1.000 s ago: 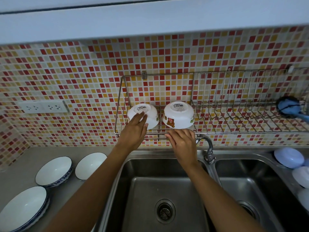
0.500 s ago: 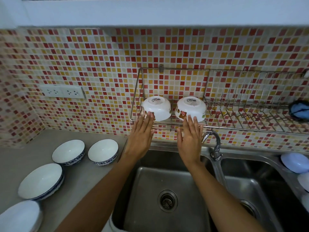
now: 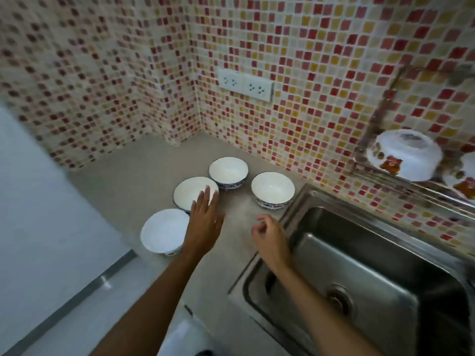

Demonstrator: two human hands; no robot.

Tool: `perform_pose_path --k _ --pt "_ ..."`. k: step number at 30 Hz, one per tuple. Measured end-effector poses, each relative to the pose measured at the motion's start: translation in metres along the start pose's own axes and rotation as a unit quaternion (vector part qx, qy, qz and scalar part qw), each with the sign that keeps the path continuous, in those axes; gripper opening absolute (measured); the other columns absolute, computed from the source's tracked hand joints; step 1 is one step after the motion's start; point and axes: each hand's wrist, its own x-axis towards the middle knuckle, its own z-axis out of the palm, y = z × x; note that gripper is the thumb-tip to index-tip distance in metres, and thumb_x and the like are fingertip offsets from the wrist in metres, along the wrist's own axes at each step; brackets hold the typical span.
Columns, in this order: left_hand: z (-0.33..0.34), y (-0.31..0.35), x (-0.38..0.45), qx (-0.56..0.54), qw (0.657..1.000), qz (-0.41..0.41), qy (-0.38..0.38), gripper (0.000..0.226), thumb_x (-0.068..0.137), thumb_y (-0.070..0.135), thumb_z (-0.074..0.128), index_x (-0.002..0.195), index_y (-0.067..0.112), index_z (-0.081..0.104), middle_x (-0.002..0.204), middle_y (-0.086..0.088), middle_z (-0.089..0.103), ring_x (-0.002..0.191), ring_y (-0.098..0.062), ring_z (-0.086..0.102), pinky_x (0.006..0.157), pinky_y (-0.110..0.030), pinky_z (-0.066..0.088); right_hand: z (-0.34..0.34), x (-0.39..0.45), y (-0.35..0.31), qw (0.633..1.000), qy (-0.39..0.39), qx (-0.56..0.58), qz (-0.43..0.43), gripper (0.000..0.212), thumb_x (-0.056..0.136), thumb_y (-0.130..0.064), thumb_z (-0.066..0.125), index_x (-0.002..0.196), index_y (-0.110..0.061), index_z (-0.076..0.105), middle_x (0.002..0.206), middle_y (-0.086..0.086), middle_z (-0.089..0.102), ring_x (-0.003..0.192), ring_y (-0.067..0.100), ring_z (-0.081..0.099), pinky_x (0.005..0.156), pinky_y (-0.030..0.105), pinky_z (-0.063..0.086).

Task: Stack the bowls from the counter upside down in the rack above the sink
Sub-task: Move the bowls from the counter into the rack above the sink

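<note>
Several white bowls with blue rims stand upright on the grey counter [image 3: 144, 176]: one at the back [image 3: 228, 170], one at the right by the sink [image 3: 273, 189], a wider one [image 3: 190, 191] and a near one [image 3: 164, 230]. My left hand [image 3: 205, 219] hovers open, its fingertips over the wider bowl's rim. My right hand [image 3: 270, 233] hangs over the counter beside the sink, fingers loosely curled, holding nothing. In the wire rack [image 3: 385, 176] at the right edge, a white bowl with a bear print [image 3: 404, 155] sits upside down, with a second one [image 3: 465, 176] partly cut off.
A steel sink [image 3: 372, 273] fills the lower right. A double wall socket [image 3: 245, 84] sits on the mosaic tile wall above the bowls. The counter ends in a corner at the back left. A white surface lies at the far left.
Both hands have left the two bowls in the rack and come down to the left over the counter. The view has swung left toward the bowls on the counter.
</note>
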Motion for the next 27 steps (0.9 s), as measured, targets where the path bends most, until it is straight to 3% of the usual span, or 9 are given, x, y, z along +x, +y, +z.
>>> perform_pose_path --k 2,5,11,13,17,20,23,25,27 --pt "-0.018 -0.04 -0.006 -0.013 0.998 -0.052 0.036 0.054 0.095 0.018 0.048 0.145 0.008 0.03 0.155 -0.016 0.021 0.143 -0.035 0.02 0.116 -0.046 0.021 0.038 0.006 -0.025 0.996 -0.082 -0.02 0.0 0.013 0.088 -0.029 0.059 0.099 -0.022 0.061 0.092 0.001 0.068 0.089 0.023 0.063 0.074 0.027 0.045" --pt "-0.034 -0.096 -0.017 -0.026 0.987 -0.149 0.056 0.051 0.096 0.023 0.049 0.142 0.008 0.036 0.153 -0.017 0.027 0.139 -0.035 0.028 0.113 -0.042 0.024 0.086 0.01 -0.051 0.988 -0.153 -0.034 0.009 0.02 0.088 -0.041 0.057 0.088 -0.021 0.059 0.089 0.004 0.069 0.09 0.028 0.064 0.07 0.029 0.044" --pt "-0.035 -0.17 -0.029 -0.107 0.952 -0.286 -0.014 0.059 0.098 0.033 0.041 0.147 0.007 0.021 0.155 -0.017 0.021 0.142 -0.033 0.021 0.115 -0.044 0.019 0.162 0.014 -0.081 0.965 -0.241 -0.056 0.084 0.069 0.079 -0.068 0.054 0.124 -0.016 0.053 0.124 0.011 0.062 0.113 0.034 0.057 0.09 0.039 0.047" --pt "-0.031 -0.181 -0.03 -0.138 0.945 -0.296 -0.022 0.053 0.099 0.027 0.04 0.145 0.005 0.026 0.151 -0.018 0.03 0.139 -0.034 0.03 0.113 -0.044 0.023 0.176 0.014 -0.08 0.963 -0.244 -0.053 0.105 0.071 0.08 -0.064 0.057 0.131 -0.016 0.047 0.129 0.011 0.059 0.116 0.035 0.056 0.094 0.042 0.048" --pt "-0.024 -0.191 -0.029 -0.179 0.942 -0.284 -0.026 0.039 0.099 0.012 0.036 0.136 0.001 0.041 0.139 -0.021 0.048 0.127 -0.037 0.045 0.106 -0.04 0.033 0.19 0.014 -0.075 0.955 -0.258 -0.012 0.146 0.054 0.087 -0.036 0.053 0.137 -0.018 0.042 0.13 0.013 0.058 0.113 0.037 0.056 0.094 0.043 0.049" --pt "-0.022 -0.186 -0.031 -0.218 0.931 -0.293 -0.025 0.036 0.099 0.009 0.033 0.134 0.002 0.041 0.133 -0.021 0.052 0.12 -0.037 0.049 0.098 -0.04 0.04 0.199 0.016 -0.068 0.949 -0.248 0.06 0.187 0.047 0.08 -0.03 0.048 0.125 -0.019 0.044 0.115 0.016 0.064 0.092 0.04 0.065 0.077 0.052 0.057" --pt "-0.019 -0.183 -0.035 -0.237 0.927 -0.29 -0.015 0.04 0.097 0.018 0.03 0.132 0.003 0.041 0.128 -0.021 0.055 0.115 -0.036 0.053 0.088 -0.032 0.041 0.202 0.017 -0.069 0.942 -0.239 0.09 0.216 0.042 0.081 -0.021 0.044 0.123 -0.018 0.043 0.11 0.015 0.061 0.085 0.039 0.065 0.065 0.053 0.059" --pt "-0.018 -0.181 -0.038 -0.242 0.927 -0.285 -0.002 0.046 0.091 0.023 0.028 0.129 0.002 0.043 0.123 -0.02 0.058 0.11 -0.034 0.055 0.083 -0.028 0.039 0.198 0.015 -0.073 0.936 -0.238 0.113 0.232 0.041 0.084 -0.015 0.041 0.125 -0.018 0.043 0.107 0.014 0.059 0.076 0.032 0.063 0.054 0.046 0.058" --pt "-0.015 -0.176 -0.039 -0.245 0.925 -0.29 0.007 0.034 0.092 0.011 0.035 0.124 0.002 0.045 0.119 -0.02 0.059 0.107 -0.035 0.057 0.081 -0.029 0.041 0.193 0.013 -0.068 0.936 -0.235 0.114 0.236 0.042 0.086 -0.012 0.04 0.127 -0.02 0.045 0.109 0.011 0.058 0.074 0.027 0.061 0.044 0.033 0.053"
